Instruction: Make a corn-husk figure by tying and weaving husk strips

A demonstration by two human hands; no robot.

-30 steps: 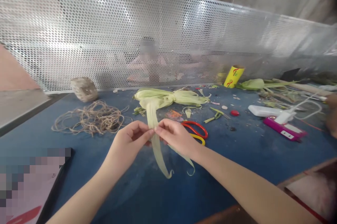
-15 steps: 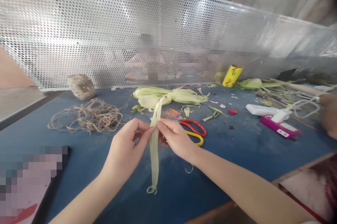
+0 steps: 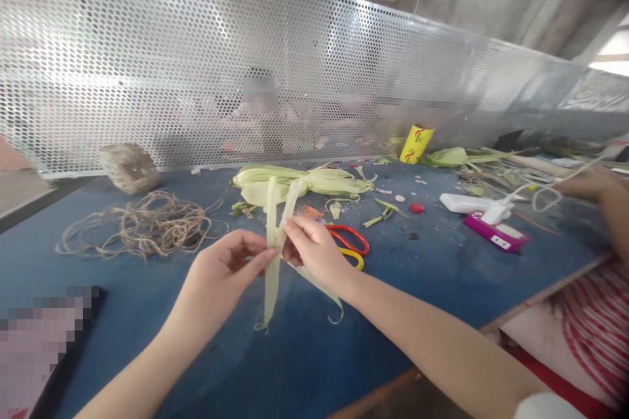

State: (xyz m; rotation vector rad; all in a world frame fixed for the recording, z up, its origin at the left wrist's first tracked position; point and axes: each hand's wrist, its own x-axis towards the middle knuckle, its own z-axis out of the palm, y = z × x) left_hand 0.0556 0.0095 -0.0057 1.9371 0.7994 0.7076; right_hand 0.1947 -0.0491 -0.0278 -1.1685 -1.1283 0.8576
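My left hand (image 3: 228, 268) pinches a pale green corn husk strip (image 3: 272, 284) between thumb and fingers; its curled lower end hangs over the table. A second husk strip (image 3: 291, 199) is pinched in my right hand (image 3: 312, 248), its tail curling out below that hand. The two strips are side by side, their upper ends spread in a narrow V. Behind them lies a bundle of corn husks (image 3: 334, 181) tied near its middle. Scissors with red and yellow handles (image 3: 361, 245) lie just past my right hand, their blades hidden.
Tangled twine (image 3: 157, 225) and a tape roll (image 3: 128, 168) lie left. Back right stand a yellow tube (image 3: 417, 143) and more husks (image 3: 449, 157). A purple power strip (image 3: 496, 233) with a white cable lies right, near another person's arm (image 3: 582, 184). A perforated metal screen (image 3: 196, 78) borders the table.
The two strips, lying together before, are now parted at top and bottom, one in each hand. The view has turned slightly to the right.
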